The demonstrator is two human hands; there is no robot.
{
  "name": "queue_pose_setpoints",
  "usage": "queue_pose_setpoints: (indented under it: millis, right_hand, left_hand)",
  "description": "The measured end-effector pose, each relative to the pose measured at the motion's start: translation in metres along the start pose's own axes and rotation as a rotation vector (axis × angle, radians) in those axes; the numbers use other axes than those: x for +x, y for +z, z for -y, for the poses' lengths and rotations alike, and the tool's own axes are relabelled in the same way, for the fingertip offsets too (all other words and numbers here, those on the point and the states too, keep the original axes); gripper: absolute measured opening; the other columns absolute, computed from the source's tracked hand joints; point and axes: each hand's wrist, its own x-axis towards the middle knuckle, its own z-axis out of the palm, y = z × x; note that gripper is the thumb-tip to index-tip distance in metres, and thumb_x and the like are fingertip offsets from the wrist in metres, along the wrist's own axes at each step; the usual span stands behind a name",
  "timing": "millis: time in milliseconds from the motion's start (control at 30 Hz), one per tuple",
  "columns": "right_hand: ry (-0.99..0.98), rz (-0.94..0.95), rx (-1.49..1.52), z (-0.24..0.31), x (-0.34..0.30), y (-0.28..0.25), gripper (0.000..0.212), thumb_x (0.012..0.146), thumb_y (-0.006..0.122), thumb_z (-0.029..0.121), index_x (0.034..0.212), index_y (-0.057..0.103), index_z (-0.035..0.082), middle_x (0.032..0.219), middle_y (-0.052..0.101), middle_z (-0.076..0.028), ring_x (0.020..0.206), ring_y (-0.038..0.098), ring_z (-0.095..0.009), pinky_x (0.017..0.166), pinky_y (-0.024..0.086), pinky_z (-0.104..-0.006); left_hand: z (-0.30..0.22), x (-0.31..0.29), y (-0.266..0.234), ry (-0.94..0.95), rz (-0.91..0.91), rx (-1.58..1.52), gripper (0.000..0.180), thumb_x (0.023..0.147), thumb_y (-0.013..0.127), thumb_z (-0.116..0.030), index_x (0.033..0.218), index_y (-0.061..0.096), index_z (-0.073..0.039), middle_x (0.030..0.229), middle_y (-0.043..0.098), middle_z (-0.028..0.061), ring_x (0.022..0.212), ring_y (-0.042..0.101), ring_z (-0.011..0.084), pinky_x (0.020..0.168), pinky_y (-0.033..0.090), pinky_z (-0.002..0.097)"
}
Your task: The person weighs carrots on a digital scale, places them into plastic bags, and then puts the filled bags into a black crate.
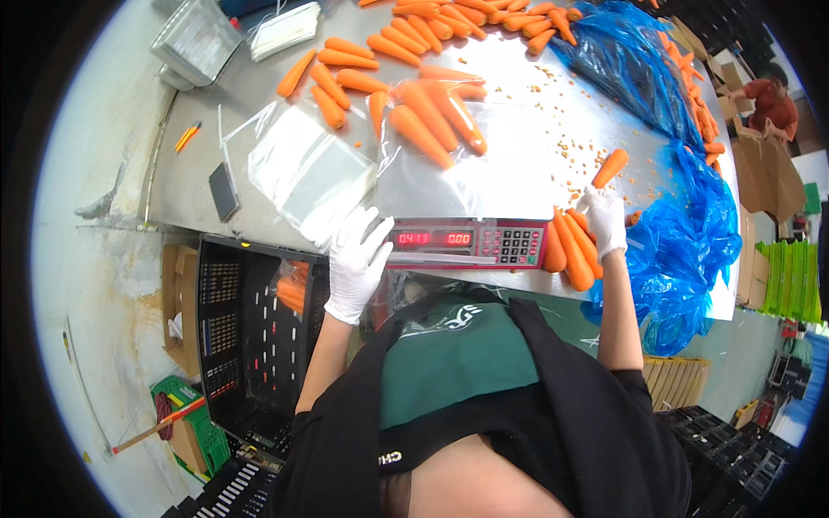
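Observation:
A digital scale with a red front panel and lit red digits sits at the near table edge. On its pan lies a clear plastic bag with several carrots in it. My left hand, in a white glove, rests at the scale's left end with fingers apart, holding nothing. Beside it is a stack of flat clear bags. My right hand, also gloved, grips one end of a single carrot to the right of the scale. Below that hand, several loose carrots lean against the scale's right side.
A pile of carrots covers the far table. Blue plastic sheeting drapes the right side. A dark phone-like slab and an orange cutter lie left. A black crate stands below left. Another person is at far right.

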Motion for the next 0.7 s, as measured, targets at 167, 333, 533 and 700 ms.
queue_pose_setpoints:
  millis: [167,333,533,700]
  right_hand:
    - [0.655,0.083,0.089,-0.015,0.032,-0.024,0.044,0.095,0.052,0.027,0.062,0.061,0.0,0.051,0.055,-0.006,0.04,0.046,-0.014,0.045,0.042,-0.0281]
    - [0.179,0.73,0.555,0.11,0.011,-0.028,0.013,0.066,0.055,0.005,0.066,0.067,0.0,0.068,0.066,-0.008,0.062,0.061,-0.017,0.064,0.051,-0.0275]
    - [0.63,0.989,0.873,0.156,-0.035,0.017,0.035,0.09,0.064,0.035,0.078,0.068,0.003,0.057,0.056,0.0,0.047,0.041,-0.005,0.042,0.029,-0.0203]
    - [0.745,0.782,1.032,0.161,-0.047,0.025,0.027,0.086,0.066,0.023,0.068,0.065,0.003,0.057,0.057,0.0,0.047,0.043,-0.005,0.042,0.029,-0.0223]
  left_hand:
    - [-0.009,0.009,0.008,0.058,-0.001,0.035,0.036,0.076,0.072,-0.009,0.112,0.069,-0.012,0.119,0.058,0.011,0.113,0.052,0.0329,0.098,0.04,0.0436]
    - [-0.027,0.001,0.021,0.108,-0.082,-0.092,0.028,0.076,0.071,-0.006,0.104,0.069,-0.008,0.106,0.062,0.0085,0.101,0.058,0.0284,0.089,0.044,0.0423]
    - [-0.06,0.008,0.042,0.186,0.04,-0.243,0.024,0.073,0.073,-0.007,0.097,0.068,-0.009,0.096,0.063,0.0049,0.094,0.059,0.0254,0.084,0.045,0.0372]
    - [-0.082,0.023,0.058,0.255,0.144,-0.317,0.018,0.075,0.068,-0.015,0.092,0.065,-0.009,0.087,0.058,0.0038,0.088,0.057,0.0241,0.082,0.042,0.0376]
